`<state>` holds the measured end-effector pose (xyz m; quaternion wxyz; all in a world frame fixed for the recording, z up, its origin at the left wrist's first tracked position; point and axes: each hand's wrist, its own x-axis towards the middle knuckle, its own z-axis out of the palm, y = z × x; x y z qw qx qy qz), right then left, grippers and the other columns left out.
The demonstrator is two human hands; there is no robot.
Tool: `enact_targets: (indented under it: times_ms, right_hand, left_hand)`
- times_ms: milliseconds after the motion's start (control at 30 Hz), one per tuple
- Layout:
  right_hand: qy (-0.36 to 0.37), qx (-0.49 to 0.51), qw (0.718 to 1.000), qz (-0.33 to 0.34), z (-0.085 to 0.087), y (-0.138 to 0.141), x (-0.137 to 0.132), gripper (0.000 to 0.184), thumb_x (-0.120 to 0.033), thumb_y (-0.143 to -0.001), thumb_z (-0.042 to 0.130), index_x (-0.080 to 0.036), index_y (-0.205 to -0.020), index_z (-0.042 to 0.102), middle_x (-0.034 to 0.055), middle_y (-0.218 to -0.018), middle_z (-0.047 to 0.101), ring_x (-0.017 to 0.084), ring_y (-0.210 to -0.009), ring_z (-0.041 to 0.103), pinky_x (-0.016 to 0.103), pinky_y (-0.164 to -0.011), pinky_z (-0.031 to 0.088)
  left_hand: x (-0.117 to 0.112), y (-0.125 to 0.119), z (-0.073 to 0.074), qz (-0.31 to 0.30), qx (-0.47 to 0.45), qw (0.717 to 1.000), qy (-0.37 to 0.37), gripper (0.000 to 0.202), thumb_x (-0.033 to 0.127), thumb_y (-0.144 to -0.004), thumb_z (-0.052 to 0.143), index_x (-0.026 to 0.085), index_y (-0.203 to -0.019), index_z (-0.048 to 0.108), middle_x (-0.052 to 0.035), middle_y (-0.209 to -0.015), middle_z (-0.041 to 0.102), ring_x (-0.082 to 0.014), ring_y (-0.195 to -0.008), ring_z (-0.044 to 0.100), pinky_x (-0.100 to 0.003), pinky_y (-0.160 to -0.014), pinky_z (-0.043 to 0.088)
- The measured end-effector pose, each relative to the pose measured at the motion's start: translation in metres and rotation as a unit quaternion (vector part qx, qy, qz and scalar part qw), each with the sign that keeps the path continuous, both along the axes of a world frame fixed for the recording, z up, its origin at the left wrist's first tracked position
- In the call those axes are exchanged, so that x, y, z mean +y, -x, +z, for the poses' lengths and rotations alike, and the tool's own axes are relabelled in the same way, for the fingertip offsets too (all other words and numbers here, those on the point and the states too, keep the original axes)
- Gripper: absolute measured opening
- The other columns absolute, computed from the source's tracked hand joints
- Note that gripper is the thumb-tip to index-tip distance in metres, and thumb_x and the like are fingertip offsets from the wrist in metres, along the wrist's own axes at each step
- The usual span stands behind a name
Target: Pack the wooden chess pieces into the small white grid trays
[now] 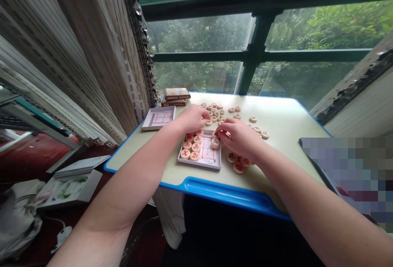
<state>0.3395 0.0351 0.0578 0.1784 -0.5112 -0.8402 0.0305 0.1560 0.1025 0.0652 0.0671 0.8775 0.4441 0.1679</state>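
An open shallow white box lies on the table with a red line grid on its inside floor. Along its left side, round wooden Chinese chess pieces with red characters stand in two columns. A black-lettered Chinese chess piece sits at its right wall. My right hand is over the box's far right corner, thumb and fingers closed on a piece there. Beyond the box's far edge, my left hand is bent among loose pieces, its fingers curled together; what they hold is mostly hidden.
The white box lid lies at the left, before two stacked brown boxes. More pieces sit right of the box, others farther back. A blue rim edges the table. A dark-edged device, blurred out, overlaps the right edge.
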Motion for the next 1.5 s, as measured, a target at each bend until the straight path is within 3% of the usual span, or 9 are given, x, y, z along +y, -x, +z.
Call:
enact_targets:
  times_ms: [333,467,633,733,967,1133,1267,1400,1500]
  right_hand:
    - [-0.054,0.062,0.993,-0.086,0.003,-0.003,0.004,0.023,-0.022,-0.083,0.049,-0.019,-0.084,0.072,0.0062,-0.087,0.067,0.018,-0.078,0.058,0.028,-0.065,0.041]
    - [-0.055,0.074,0.991,-0.101,0.003,-0.003,0.004,0.023,-0.023,-0.082,0.049,-0.02,-0.083,0.072,0.0063,-0.087,0.068,0.019,-0.079,0.058,0.028,-0.065,0.041]
    - [-0.044,0.073,0.991,-0.104,0.003,-0.001,0.003,0.024,-0.024,-0.081,0.049,-0.02,-0.083,0.072,0.0059,-0.086,0.068,0.019,-0.077,0.058,0.028,-0.064,0.04]
    - [-0.04,0.077,0.989,-0.12,0.005,-0.002,0.002,0.024,-0.025,-0.081,0.049,-0.02,-0.082,0.072,0.0058,-0.087,0.068,0.019,-0.077,0.058,0.029,-0.063,0.04]
    - [-0.037,0.164,0.956,-0.239,0.01,-0.018,0.01,0.026,-0.026,-0.079,0.048,-0.019,-0.08,0.072,0.0056,-0.079,0.07,0.02,-0.073,0.06,0.03,-0.062,0.042]
    - [-0.023,0.17,0.959,-0.225,0.005,-0.017,0.012,0.025,-0.026,-0.077,0.048,-0.019,-0.08,0.073,0.0054,-0.079,0.071,0.019,-0.072,0.062,0.028,-0.061,0.042]
    - [-0.025,0.152,0.967,-0.204,0.003,-0.013,0.01,0.025,-0.027,-0.077,0.049,-0.02,-0.08,0.073,0.0054,-0.084,0.071,0.02,-0.078,0.062,0.029,-0.066,0.043]
    - [-0.039,0.16,0.966,-0.201,0.004,-0.015,0.01,0.025,-0.028,-0.078,0.048,-0.02,-0.08,0.072,0.0049,-0.081,0.07,0.019,-0.075,0.062,0.028,-0.064,0.043]
    - [-0.035,0.165,0.965,-0.201,0.005,-0.016,0.01,0.025,-0.027,-0.078,0.048,-0.02,-0.079,0.072,0.0047,-0.081,0.07,0.019,-0.072,0.061,0.028,-0.063,0.043]
  left_hand:
    - [0.008,0.001,-0.008,0.012,0.057,0.998,0.013,0.026,0.031,-0.078,0.052,0.022,-0.086,0.075,-0.0036,-0.085,0.07,-0.0161,-0.076,0.06,-0.024,-0.069,0.045]
    - [0.007,-0.004,-0.009,0.051,0.055,0.997,0.011,0.029,0.044,-0.077,0.055,0.021,-0.08,0.072,-0.0042,-0.081,0.07,-0.017,-0.072,0.06,-0.025,-0.064,0.043]
    - [0.009,-0.006,-0.006,0.1,0.041,0.993,0.053,0.039,0.053,-0.07,0.061,0.022,-0.092,0.071,-0.0043,-0.085,0.071,-0.0182,-0.072,0.061,-0.026,-0.062,0.043]
    - [0.01,-0.006,-0.005,0.097,0.05,0.992,0.057,0.035,0.048,-0.069,0.064,0.023,-0.093,0.071,-0.0038,-0.086,0.071,-0.0183,-0.073,0.062,-0.026,-0.064,0.044]
    - [0.007,-0.007,-0.007,0.036,0.056,0.997,0.032,0.028,0.036,-0.077,0.058,0.026,-0.098,0.072,-0.0046,-0.1,0.07,-0.0198,-0.089,0.063,-0.027,-0.078,0.046]
    - [0.01,-0.007,-0.011,0.027,0.038,0.998,0.045,0.029,0.03,-0.075,0.058,0.024,-0.101,0.071,-0.0045,-0.102,0.07,-0.0199,-0.092,0.063,-0.028,-0.082,0.047]
    - [0.01,-0.007,-0.012,0.041,-0.033,0.996,0.066,0.038,0.024,-0.07,0.06,0.02,-0.107,0.067,-0.0051,-0.102,0.07,-0.0181,-0.086,0.064,-0.027,-0.079,0.049]
    - [0.0,-0.004,0.003,0.029,-0.106,0.991,0.072,0.034,0.02,-0.066,0.061,0.017,-0.099,0.069,-0.0049,-0.103,0.069,-0.0165,-0.088,0.062,-0.024,-0.078,0.049]
    - [-0.014,0.001,0.022,-0.039,-0.097,0.985,0.135,0.032,0.023,-0.067,0.061,0.017,-0.098,0.069,-0.0032,-0.098,0.069,-0.0147,-0.083,0.061,-0.024,-0.075,0.049]
